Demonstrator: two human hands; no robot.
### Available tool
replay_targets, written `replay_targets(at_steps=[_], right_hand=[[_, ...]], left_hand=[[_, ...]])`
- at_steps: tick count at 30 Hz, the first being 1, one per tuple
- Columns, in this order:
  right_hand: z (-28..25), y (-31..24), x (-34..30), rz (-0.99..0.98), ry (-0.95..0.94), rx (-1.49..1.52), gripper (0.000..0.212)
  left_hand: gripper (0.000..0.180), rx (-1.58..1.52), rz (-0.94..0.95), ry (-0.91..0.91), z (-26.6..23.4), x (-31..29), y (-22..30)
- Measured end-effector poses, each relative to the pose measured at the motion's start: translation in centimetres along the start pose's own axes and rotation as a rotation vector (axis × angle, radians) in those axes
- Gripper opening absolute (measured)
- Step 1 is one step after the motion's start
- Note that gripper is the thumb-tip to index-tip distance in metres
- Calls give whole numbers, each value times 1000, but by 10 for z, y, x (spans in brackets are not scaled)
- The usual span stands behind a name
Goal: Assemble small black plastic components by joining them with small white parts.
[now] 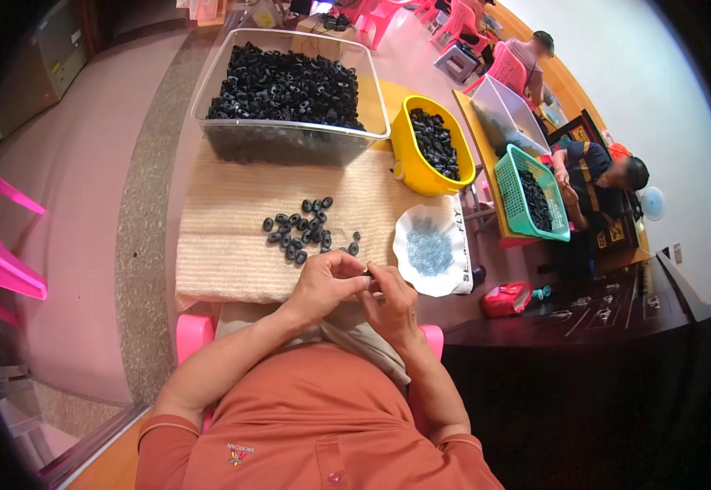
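Observation:
Close together at the near edge of the cloth-covered table (225, 245), my left hand (328, 282) and my right hand (392, 300) pinch one small black part (367, 273) between their fingertips. Fingers hide most of it, so its exact shape cannot be made out. Just beyond my left hand lies a loose group of small black oval parts (294, 233), each with a hole or recess in the middle. To the right of my hands stands a white scalloped dish (404, 273) holding many tiny grey-blue pieces, too small to name.
A large clear bin (290, 140) full of black parts stands at the back. Beside it is a yellow tub (408, 167) with more. On another table, a green basket (509, 192) holds black parts near a seated person (596, 180). A pink stool (4, 237) stands left.

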State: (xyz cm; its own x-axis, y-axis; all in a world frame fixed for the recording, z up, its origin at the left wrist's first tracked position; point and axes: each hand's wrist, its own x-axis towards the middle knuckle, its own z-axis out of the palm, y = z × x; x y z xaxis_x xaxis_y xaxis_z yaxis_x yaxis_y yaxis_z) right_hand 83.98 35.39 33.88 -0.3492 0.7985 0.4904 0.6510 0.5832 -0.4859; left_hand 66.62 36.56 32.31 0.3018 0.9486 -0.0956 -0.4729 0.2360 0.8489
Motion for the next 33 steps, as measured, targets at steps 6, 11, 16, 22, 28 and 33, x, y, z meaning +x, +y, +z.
replay_targets(at_steps=[6, 11, 16, 22, 28, 33], right_hand=[[-6, 3, 10, -3, 10, 27, 45], [-38, 24, 47, 26, 88, -15, 43], [-79, 61, 112, 120, 190, -86, 36], [-108, 129, 170, 117, 192, -473, 45], [-83, 92, 158, -7, 146, -307, 28], [-30, 40, 117, -9, -190, 106, 18]], left_hand=[[15, 18, 12, 19, -1, 2, 3], [18, 17, -12, 93, -3, 4, 5], [17, 19, -21, 134, -6, 4, 0], [15, -5, -37, 124, -3, 4, 1], [12, 44, -16, 139, -5, 4, 4], [14, 240, 96, 107, -1, 1, -1]])
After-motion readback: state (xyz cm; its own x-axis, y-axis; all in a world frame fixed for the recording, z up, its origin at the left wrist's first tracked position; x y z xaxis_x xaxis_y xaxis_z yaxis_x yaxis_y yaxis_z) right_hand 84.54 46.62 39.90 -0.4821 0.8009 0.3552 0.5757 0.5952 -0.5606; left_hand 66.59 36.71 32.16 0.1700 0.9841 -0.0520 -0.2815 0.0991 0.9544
